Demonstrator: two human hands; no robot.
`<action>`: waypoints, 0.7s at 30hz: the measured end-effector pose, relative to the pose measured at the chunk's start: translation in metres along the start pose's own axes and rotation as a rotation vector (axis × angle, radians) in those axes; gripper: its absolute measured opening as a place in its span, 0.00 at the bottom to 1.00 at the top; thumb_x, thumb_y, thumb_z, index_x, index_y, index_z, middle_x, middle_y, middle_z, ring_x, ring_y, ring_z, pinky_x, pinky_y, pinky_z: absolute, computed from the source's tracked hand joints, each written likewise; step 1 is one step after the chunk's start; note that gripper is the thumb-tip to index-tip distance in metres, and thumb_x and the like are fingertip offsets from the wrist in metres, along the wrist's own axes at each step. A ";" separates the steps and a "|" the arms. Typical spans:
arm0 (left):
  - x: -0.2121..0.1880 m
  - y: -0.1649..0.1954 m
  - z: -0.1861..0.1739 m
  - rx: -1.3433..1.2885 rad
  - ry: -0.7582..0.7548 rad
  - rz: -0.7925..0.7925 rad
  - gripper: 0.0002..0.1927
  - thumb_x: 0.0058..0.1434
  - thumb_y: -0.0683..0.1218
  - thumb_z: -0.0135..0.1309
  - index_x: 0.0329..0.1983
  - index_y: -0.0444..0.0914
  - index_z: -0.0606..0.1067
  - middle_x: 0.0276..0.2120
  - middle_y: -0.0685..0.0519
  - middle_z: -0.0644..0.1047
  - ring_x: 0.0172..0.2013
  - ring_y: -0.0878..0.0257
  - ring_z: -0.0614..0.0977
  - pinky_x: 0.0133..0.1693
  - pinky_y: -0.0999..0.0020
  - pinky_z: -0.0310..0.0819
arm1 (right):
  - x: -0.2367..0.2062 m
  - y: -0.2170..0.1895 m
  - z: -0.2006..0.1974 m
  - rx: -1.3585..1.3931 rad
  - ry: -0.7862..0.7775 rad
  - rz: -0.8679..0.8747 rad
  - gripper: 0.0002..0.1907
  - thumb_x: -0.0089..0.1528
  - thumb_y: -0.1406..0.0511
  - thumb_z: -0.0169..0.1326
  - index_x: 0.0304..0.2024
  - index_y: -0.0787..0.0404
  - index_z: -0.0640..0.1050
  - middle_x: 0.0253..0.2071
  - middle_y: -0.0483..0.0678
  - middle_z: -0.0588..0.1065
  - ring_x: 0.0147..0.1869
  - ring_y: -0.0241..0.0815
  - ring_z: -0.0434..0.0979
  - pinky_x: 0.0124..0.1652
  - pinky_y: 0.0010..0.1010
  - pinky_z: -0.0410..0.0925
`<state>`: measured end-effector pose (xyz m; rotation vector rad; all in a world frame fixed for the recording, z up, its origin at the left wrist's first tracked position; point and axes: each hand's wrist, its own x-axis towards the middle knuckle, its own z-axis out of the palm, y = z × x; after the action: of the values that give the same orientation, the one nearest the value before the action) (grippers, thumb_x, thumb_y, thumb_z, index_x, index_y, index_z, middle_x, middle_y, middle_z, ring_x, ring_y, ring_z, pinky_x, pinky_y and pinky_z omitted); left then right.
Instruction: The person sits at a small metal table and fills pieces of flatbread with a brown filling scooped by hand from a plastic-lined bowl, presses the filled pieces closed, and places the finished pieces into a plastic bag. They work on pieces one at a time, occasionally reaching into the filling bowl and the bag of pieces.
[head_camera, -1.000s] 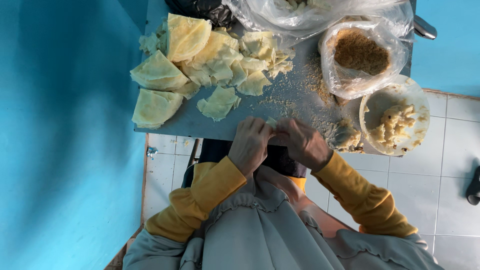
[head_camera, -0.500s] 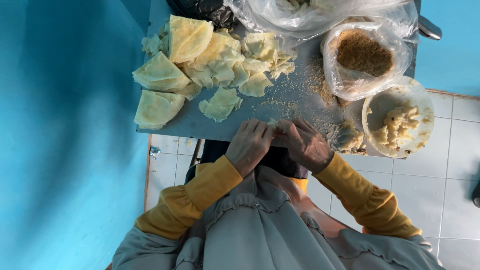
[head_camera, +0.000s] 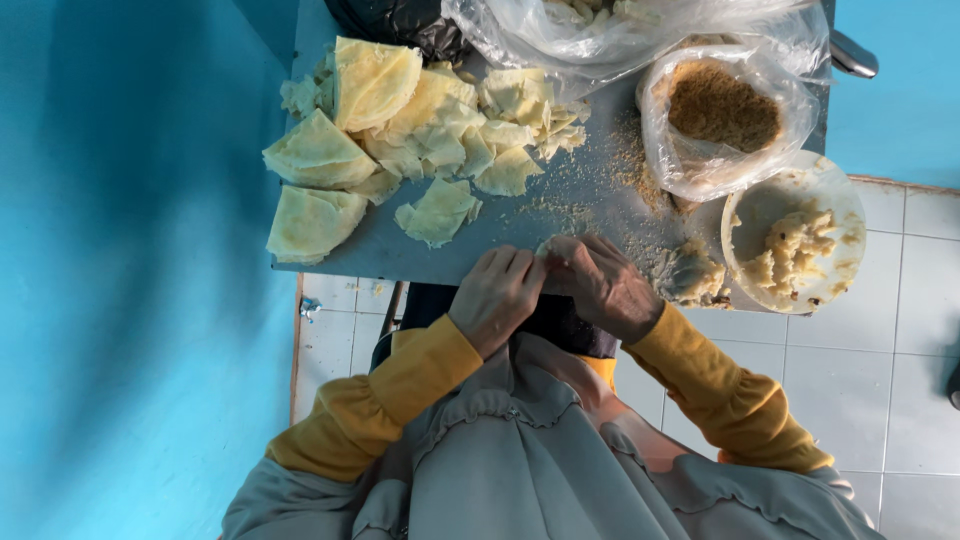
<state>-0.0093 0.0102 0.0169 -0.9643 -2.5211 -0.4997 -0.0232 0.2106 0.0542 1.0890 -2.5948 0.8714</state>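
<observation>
Left hand (head_camera: 497, 295): at the near edge of the table (head_camera: 590, 195), fingers curled, grip closed on the wrapper piece (head_camera: 556, 248).
Right hand (head_camera: 603, 283): touching the left hand, grip pinching the same wrapper piece from the other side.
Wrapper piece: small, pale, between both hands, at the table's near edge.
Wrapper pile (head_camera: 400, 130): folded yellow sheets, on the table's far left part.
Bowl (head_camera: 795, 235): white, with pale filling, at the table's right edge.
Bag of crumbs (head_camera: 722, 110): clear plastic, just beyond the bowl.
Sleeves (head_camera: 400, 385): yellow.
</observation>
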 end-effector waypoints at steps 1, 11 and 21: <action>0.001 0.000 -0.001 0.018 -0.030 -0.003 0.10 0.59 0.42 0.53 0.42 0.34 0.76 0.35 0.50 0.73 0.41 0.56 0.76 0.46 0.64 0.73 | 0.000 0.001 0.001 -0.044 0.007 -0.051 0.23 0.59 0.75 0.58 0.56 0.69 0.67 0.43 0.57 0.77 0.45 0.54 0.79 0.45 0.43 0.73; -0.012 0.026 -0.026 0.171 -0.116 -0.054 0.20 0.61 0.46 0.52 0.52 0.30 0.77 0.48 0.48 0.73 0.51 0.56 0.72 0.56 0.60 0.67 | -0.025 -0.013 0.003 -0.200 -0.011 -0.048 0.25 0.58 0.68 0.59 0.56 0.68 0.68 0.52 0.58 0.76 0.57 0.56 0.78 0.58 0.45 0.70; 0.010 0.016 -0.005 0.201 -0.131 -0.270 0.41 0.64 0.68 0.44 0.67 0.33 0.69 0.61 0.48 0.69 0.61 0.54 0.66 0.65 0.45 0.53 | -0.009 -0.018 0.011 -0.313 -0.155 0.198 0.39 0.58 0.65 0.57 0.69 0.71 0.61 0.71 0.61 0.66 0.76 0.60 0.62 0.71 0.58 0.49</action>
<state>-0.0036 0.0244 0.0292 -0.6046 -2.7722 -0.2584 -0.0036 0.1993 0.0499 0.8554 -2.8773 0.4052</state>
